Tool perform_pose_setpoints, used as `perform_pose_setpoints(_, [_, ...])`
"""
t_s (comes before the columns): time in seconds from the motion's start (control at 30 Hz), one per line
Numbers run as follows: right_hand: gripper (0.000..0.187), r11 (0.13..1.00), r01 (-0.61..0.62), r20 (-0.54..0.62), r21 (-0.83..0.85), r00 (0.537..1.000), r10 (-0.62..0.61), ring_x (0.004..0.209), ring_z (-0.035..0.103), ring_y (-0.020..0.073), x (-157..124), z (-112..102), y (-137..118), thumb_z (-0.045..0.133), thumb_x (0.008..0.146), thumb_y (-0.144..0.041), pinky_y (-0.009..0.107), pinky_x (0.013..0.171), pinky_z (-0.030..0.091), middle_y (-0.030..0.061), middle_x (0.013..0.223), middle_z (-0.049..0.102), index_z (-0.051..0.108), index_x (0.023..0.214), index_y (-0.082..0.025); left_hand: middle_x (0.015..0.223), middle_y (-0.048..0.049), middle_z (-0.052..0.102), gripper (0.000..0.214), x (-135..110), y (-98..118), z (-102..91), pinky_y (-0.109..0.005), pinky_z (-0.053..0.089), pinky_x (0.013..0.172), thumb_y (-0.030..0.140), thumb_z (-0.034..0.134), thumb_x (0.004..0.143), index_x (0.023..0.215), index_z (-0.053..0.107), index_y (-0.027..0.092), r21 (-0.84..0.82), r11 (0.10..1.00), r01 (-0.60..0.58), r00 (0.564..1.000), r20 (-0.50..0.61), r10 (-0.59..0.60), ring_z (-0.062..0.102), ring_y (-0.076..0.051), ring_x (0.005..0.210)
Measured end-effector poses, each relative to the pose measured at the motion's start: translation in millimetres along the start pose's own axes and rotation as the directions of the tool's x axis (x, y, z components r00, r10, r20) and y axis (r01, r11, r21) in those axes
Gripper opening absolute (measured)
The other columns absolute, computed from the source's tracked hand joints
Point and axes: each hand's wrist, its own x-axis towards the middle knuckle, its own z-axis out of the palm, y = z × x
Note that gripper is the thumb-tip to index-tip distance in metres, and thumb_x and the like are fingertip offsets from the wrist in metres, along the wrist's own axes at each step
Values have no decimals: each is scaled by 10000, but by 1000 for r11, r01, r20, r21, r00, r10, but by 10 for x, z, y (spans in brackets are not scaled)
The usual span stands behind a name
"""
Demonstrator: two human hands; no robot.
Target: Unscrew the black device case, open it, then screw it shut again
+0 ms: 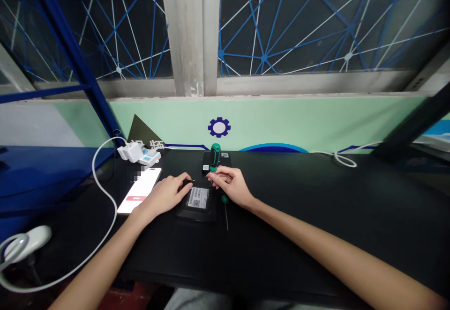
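Note:
A flat black device (197, 205) with a white label lies on the black table (316, 216) in front of me. My left hand (168, 194) rests on its left edge, fingers curled over the corner. My right hand (230, 183) pinches the shaft of a green-handled screwdriver (214, 156) that stands upright just beyond the device's far right corner. A second, thinner screwdriver (225, 210) lies flat on the table beside the device, under my right wrist.
A phone (139, 190) with a lit white screen lies left of the device. Behind it sit a white charger (131, 151) and cable (101, 193). A second black box (207, 162) stands behind the screwdriver. A white object (30, 242) lies at the far left.

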Motion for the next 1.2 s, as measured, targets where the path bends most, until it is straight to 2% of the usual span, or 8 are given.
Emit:
perform_pose_setpoints(0.13, [360,1000,7,-9,-12,1000,-7,576,634,155,-9,10,-10,781,754,-518,275,545,548,30,664,670,706,766,-166,679,7,636,358,6,-6,14,-301,389,650,500,357,1000,1148,595,277,1,1000,15,1000,2,-15,642,-252,732])
perform_pose_setpoints(0.37, [385,998,-30,-68,63,997,34,580,656,166,10,4,-5,895,619,-449,274,549,555,20,649,695,641,726,-181,712,1,643,351,15,-14,24,-310,395,688,501,356,994,1131,585,272,14,999,31,1000,-3,-31,636,-257,770])
perform_pose_setpoints(0.53, [361,998,-48,-49,44,998,50,616,682,178,3,-1,-41,857,677,-459,281,571,548,67,738,760,631,724,-182,696,3,628,319,5,-8,14,-296,364,635,484,364,992,1089,577,267,13,999,33,999,-15,-33,634,-253,748])
perform_pose_setpoints(0.7, [351,999,-37,-28,33,999,38,608,668,166,1,7,-55,816,724,-487,271,552,535,84,774,764,663,763,-174,672,8,608,309,1,-14,17,-293,345,614,476,371,993,1083,583,270,4,1000,27,999,-22,-27,625,-247,715])
perform_pose_setpoints(1.03, [328,999,-2,3,38,1000,2,609,644,145,-22,3,-5,775,782,-488,263,562,545,50,753,715,688,812,-172,658,9,604,313,14,-44,40,-290,330,598,480,381,990,1096,591,274,-2,1000,26,999,-19,-26,622,-242,695])
perform_pose_setpoints(1.2, [388,998,-38,-33,40,999,39,566,653,162,-16,5,7,869,656,-484,279,551,567,10,616,662,655,741,-171,658,6,610,327,11,-37,29,-289,332,598,487,371,991,1095,590,268,-6,1000,18,1000,-23,-18,624,-239,691])
